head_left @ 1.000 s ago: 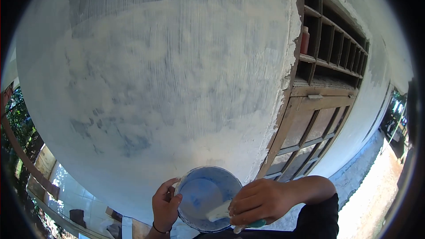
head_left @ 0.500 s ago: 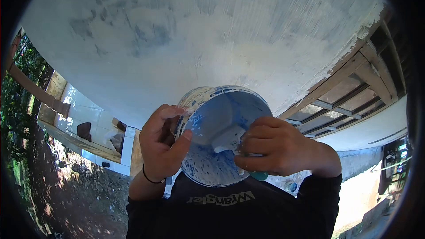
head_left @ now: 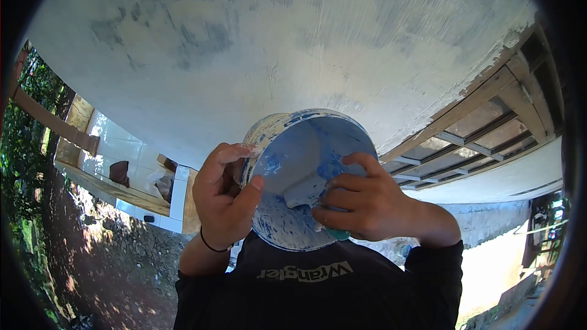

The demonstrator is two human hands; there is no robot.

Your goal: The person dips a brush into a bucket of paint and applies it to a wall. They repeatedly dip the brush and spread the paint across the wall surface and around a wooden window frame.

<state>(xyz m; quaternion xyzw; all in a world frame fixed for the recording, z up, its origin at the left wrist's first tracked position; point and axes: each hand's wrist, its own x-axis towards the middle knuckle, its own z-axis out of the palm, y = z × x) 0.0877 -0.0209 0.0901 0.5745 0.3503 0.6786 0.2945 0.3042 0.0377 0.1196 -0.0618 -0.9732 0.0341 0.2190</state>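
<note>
A white bucket (head_left: pixel 278 232) smeared with blue and white paint is tilted so that its mouth faces me, in the middle of the view. Its left rim is gripped by my left hand (head_left: pixel 223 198), thumb inside and fingers around the outer wall. My right hand (head_left: pixel 370 205) reaches over the bucket's right side, closed around a tool with a green handle (head_left: pixel 337 233). The tool's working end is hidden by the fingers. A whitish lump of paste (head_left: pixel 304 197) lies inside the bucket near my right fingertips.
A wall (head_left: pixel 275 43) with patchy white coating over grey rises directly ahead. To the right is a wooden window frame (head_left: pixel 520 101) with glass panes. A tiled ledge (head_left: pixel 131 162) with a dark cloth stands at left, above rough ground (head_left: pixel 134 263).
My right hand has shifted slightly left, farther over the bucket, and its index finger has lifted and straightened. The bucket's top rim sits a little higher. My left hand keeps its grip.
</note>
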